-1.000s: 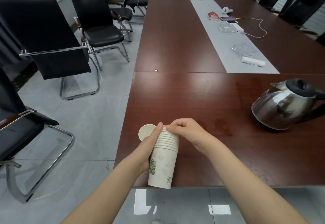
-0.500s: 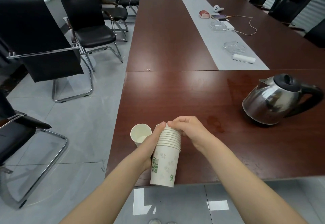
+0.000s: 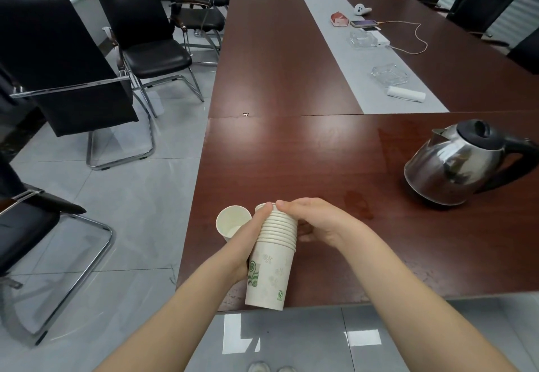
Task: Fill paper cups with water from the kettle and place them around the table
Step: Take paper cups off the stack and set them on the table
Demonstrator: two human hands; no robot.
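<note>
A stack of white paper cups with green print is held upright over the near edge of the dark wooden table. My left hand grips the stack's side from the left. My right hand curls over the stack's top rims, its fingertips pinching the top cup. A single paper cup stands on the table just left of the stack, partly hidden by my left hand. A steel kettle with a black lid and handle stands on the table to the right, away from both hands.
Black chairs line the left side on the grey floor. Along the table's grey centre strip lie a white roll, glass ashtrays, phones with a cable and small red boxes. More chairs stand at the far right.
Both hands stay on the cup stack in nearly the same hold. The view has shifted a little, so the kettle and table appear slightly further left and lower.
</note>
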